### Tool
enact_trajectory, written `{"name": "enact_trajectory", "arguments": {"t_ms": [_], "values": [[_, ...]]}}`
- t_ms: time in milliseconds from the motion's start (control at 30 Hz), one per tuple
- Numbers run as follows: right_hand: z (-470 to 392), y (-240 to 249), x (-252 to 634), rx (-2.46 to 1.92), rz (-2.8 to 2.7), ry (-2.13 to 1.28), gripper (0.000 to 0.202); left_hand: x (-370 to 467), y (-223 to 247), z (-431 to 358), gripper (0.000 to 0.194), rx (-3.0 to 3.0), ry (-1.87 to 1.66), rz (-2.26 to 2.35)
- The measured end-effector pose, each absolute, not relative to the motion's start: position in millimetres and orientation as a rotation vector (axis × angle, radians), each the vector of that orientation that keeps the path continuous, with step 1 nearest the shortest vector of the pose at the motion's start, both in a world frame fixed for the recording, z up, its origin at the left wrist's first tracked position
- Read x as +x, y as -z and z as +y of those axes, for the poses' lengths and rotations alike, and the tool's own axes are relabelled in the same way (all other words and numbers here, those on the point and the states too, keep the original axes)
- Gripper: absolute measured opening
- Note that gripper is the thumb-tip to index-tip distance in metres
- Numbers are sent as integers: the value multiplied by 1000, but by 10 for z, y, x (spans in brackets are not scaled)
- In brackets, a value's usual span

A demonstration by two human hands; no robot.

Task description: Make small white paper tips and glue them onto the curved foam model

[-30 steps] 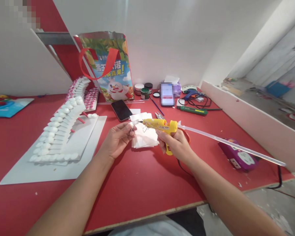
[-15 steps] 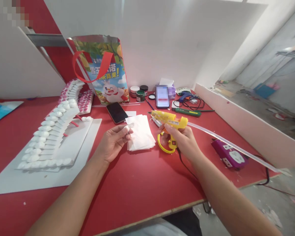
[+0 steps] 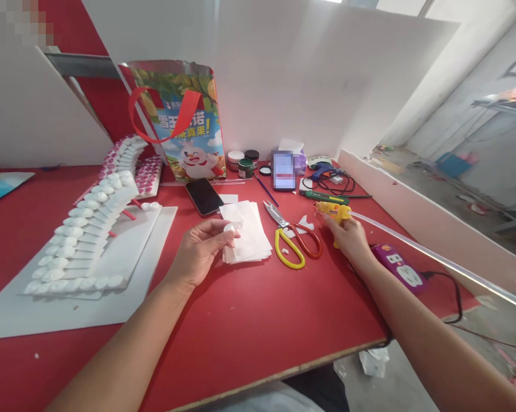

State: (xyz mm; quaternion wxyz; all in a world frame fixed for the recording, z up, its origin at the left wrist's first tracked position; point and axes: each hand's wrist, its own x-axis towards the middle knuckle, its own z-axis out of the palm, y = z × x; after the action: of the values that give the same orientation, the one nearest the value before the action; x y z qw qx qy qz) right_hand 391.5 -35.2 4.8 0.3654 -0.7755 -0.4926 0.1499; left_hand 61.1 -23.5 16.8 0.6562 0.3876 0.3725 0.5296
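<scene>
Between the thumb and fingers of my left hand (image 3: 193, 252) is a small white rounded piece (image 3: 229, 228), held at the left edge of a stack of thin white paper sheets (image 3: 251, 243). My right hand (image 3: 353, 236) is closed around a yellow hot glue gun (image 3: 334, 210), its nozzle pointing left. A long clear glue stick (image 3: 433, 250) trails from the gun's back, past the table's right side. Scissors (image 3: 296, 252) with one yellow and one red handle lie open between my hands, among paper scraps. On the left stands a curved row of white cards with rounded white tips (image 3: 75, 234).
A dark phone (image 3: 204, 196) and a colourful bag (image 3: 189, 126) are behind the paper. Small jars (image 3: 245, 167), a lit phone (image 3: 284, 171) and a green-handled tool (image 3: 326, 197) line the back. A purple power socket (image 3: 397, 266) sits near the right edge, with a low white board (image 3: 421, 206) beyond.
My right hand has carried the glue gun to the right, away from my left hand, uncovering the scissors. My left hand has shifted slightly right and still holds the white piece.
</scene>
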Motion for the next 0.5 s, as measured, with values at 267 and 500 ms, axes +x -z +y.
{"name": "enact_trajectory", "arguments": {"t_ms": [267, 500], "values": [[-409, -144, 3869, -2194, -1341, -264, 40, 606, -188, -260, 31, 975, -1219, 856], [-937, -154, 3849, -2201, -1608, -117, 60, 592, -178, -242, 27, 946, -1250, 776]]}}
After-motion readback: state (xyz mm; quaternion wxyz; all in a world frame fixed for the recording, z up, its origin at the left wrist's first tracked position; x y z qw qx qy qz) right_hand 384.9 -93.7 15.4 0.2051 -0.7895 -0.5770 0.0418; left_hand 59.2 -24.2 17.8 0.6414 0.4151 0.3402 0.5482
